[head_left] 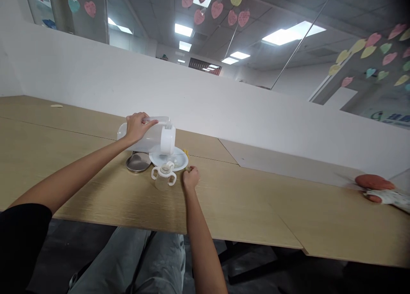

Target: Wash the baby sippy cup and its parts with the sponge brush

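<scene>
My left hand [137,127] is closed around the handle of a translucent plastic water jug [150,139]. The jug is tipped nearly on its side, its white lid [168,140] pointing right. Below and in front of the lid, a small clear cup [162,182] with two white handles stands upright on the table. Behind the cup, partly covered by the jug, is a white plate [181,160]. My right hand [191,177] is a closed fist on the table, just right of the cup; its inside is hidden. I cannot tell whether water is flowing.
A round metal dish [138,162] sits left of the cup, under the jug. Something small and yellow [186,152] shows at the plate's right edge. The wooden table [243,208] runs along a white partition [192,101]. A reddish-brown object [374,182] lies at the far right.
</scene>
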`<state>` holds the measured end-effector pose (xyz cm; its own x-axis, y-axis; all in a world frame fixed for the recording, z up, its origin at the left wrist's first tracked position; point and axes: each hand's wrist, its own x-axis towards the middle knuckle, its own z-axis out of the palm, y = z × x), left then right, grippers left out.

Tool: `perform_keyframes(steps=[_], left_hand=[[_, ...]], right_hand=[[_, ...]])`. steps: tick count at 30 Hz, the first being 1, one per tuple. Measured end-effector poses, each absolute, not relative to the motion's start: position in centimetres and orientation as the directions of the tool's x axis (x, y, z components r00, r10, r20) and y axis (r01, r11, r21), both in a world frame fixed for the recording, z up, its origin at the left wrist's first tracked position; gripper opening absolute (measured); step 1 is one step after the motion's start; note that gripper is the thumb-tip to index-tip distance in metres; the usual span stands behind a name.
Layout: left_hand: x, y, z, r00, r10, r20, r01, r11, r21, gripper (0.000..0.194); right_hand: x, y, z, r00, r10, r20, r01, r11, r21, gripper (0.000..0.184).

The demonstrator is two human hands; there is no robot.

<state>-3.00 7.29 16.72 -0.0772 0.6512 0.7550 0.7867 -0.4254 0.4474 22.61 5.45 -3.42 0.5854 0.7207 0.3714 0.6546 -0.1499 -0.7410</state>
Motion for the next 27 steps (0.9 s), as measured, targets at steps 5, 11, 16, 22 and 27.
perform_keyframes(steps=[5, 11, 16, 22, 27], left_hand=[[-2.8, 7.2, 16.9, -0.059, 0.66, 0.749, 0.792, -0.426, 0.437, 0.032], [-2.8, 7.1, 17.1, -0.057, 0.664, 0.746, 0.793, -0.424, 0.438, 0.032], [-2.9, 7.0, 17.3, -0.066, 0.657, 0.751, 0.788, -0.427, 0.443, 0.032], [-4.1, 7.2, 17.1, -0.151, 0.649, 0.746, 0.716, -0.448, 0.535, 0.032], [-7.7, 8.1, 16.0, -0.381, 0.671, 0.636, 0.541, -0.396, 0.742, 0.036]], right_hand=[[22.4, 5.0, -2.8, 0.577, 0.74, 0.347, 0.669, -0.184, -0.72, 0.036], [22.3, 4.7, -2.2, 0.571, 0.754, 0.324, 0.683, -0.218, -0.697, 0.033], [22.2, 4.6, -2.0, 0.568, 0.764, 0.307, 0.689, -0.237, -0.685, 0.028], [22.1, 4.4, -1.7, 0.567, 0.77, 0.293, 0.692, -0.252, -0.677, 0.029], [21.9, 4.4, -1.6, 0.567, 0.773, 0.287, 0.692, -0.257, -0.675, 0.027]])
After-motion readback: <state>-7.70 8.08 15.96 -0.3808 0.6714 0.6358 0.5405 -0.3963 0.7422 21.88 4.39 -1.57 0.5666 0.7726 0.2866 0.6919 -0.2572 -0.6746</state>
